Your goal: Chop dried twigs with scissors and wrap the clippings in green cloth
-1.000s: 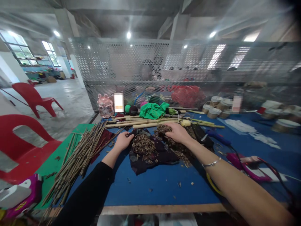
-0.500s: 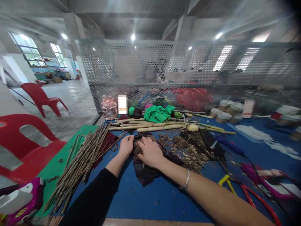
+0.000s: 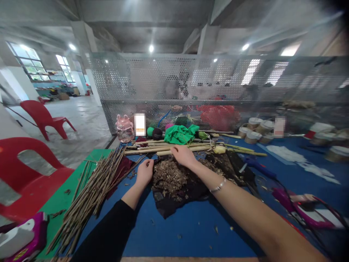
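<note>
A heap of brown dried plant shreds [image 3: 169,178] lies on a black cloth [image 3: 166,206] on the blue tabletop [image 3: 163,238]. My left hand [image 3: 144,172] is at the heap's left edge, its fingers curled and pinched close to the cloth; what lies between them is hidden. Over the far right side of the heap, my right hand [image 3: 184,155] is bent with its fingertips drawn together, close to pale bamboo sticks [image 3: 199,148]. I cannot make out anything in those fingers.
Thin brown twigs [image 3: 92,196] lie bundled at left. Behind are a green cloth [image 3: 181,134], a pink bottle [image 3: 125,129] and a perforated metal screen [image 3: 152,80]. A blue-handled tool [image 3: 260,168], a purple device [image 3: 297,211] and lidded cups [image 3: 253,137] occupy the right.
My right hand has lifted off the heap and moved up and away toward the bamboo sticks, uncovering the shreds. My left hand has stayed near the heap's left edge. The view has shifted slightly.
</note>
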`<state>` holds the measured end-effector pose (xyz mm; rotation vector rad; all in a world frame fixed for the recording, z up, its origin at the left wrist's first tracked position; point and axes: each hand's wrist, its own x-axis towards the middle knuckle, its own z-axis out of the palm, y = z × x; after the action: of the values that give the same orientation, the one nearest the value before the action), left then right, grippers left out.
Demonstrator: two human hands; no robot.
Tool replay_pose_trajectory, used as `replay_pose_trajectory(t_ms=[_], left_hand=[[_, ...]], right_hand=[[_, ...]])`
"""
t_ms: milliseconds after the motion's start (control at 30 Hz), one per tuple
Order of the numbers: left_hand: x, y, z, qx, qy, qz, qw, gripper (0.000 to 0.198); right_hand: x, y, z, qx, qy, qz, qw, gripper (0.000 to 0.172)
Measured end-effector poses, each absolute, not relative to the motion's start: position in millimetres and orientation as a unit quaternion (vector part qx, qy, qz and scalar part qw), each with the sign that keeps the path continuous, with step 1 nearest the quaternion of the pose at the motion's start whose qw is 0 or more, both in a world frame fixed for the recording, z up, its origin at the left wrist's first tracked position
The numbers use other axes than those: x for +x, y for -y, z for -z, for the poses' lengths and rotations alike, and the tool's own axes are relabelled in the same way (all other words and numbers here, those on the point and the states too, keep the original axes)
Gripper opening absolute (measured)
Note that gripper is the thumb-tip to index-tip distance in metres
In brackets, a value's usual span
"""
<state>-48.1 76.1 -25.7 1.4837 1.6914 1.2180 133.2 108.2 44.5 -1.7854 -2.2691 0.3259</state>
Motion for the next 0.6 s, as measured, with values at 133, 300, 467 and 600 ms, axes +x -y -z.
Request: replay_pose_trajectory(t_ms=[133,300,467,600], left_hand=[[-47.9,-73.4,24.1,0.554,-0.622,-0.474,0.285,0.034],[-45.5,-69.6,24.2,0.528,-0.633,-0.498,0.268,0.032],[-43.3,-72.6,32.7,0.475,-0.655,-0.530,0.254,0.030],[-41.1,-74.4,36.9,0.432,-0.657,-0.550,0.282,0.029]], right_hand=[[132.8,-141.6,-22.6,-0.643,0.751,-0.138,0.068,0.039],[126.8,-146.5,-6.5,-0.579,0.788,-0.168,0.120,0.022],[133.0,-135.3,-31.8,-0.511,0.815,-0.136,0.238,0.034],[133.0,-110.8,-41.0,-0.394,0.874,-0.096,0.269,0.043]])
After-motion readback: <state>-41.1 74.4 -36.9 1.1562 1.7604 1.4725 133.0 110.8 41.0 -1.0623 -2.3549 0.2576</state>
